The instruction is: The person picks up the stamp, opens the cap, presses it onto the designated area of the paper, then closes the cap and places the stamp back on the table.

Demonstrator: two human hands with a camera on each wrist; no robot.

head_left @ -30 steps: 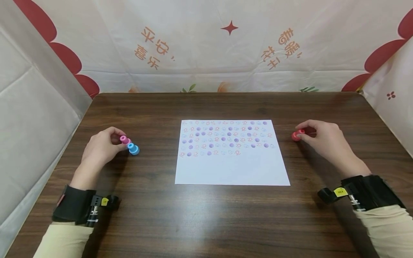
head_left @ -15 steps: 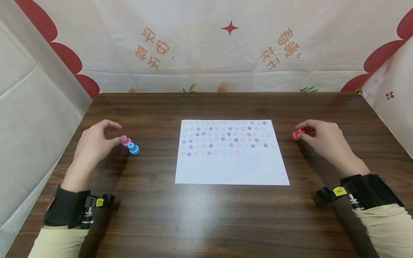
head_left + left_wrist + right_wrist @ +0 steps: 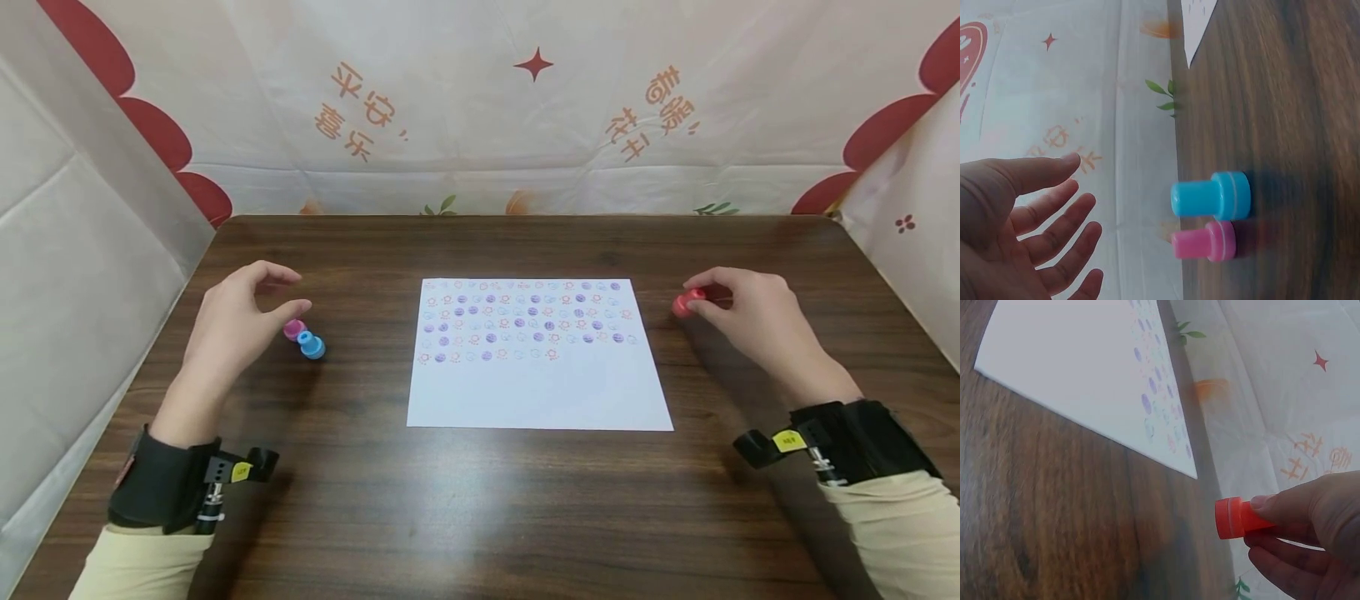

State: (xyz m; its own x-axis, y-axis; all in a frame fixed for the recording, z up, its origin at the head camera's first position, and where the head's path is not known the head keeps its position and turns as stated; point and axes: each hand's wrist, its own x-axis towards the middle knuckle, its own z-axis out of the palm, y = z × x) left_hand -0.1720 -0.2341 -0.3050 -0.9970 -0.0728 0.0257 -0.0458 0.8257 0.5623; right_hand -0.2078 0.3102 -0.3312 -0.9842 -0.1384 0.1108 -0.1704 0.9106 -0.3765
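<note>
On the left side of the table point(image 3: 480, 517), as the head view is showing it, the left hand point(image 3: 234, 321) is hovering with its thumb parted from its fingers. The pink stamp point(image 3: 293, 332) is standing by the thumb tip, and the blue stamp point(image 3: 311, 345) is standing right beside it, on the side toward the paper point(image 3: 540, 396). Across the table, the right hand point(image 3: 757, 317) is pinching the red stamp point(image 3: 684, 302) between thumb and fingers. The paper, carrying rows of small prints, is lying flat between the hands.

From the left wrist, the thumb and fingers are showing loosely spread, with a gap separating them from both stamps. The pair is standing upright, wide bases on the table; whether the two are touching, I cannot tell.

From the right wrist, the thumb tip is pressing the red stamp's narrow handle while fingers are backing it from the opposite side. Its wide base is jutting out beyond the fingertips; I cannot tell whether it is touching the table.
</note>
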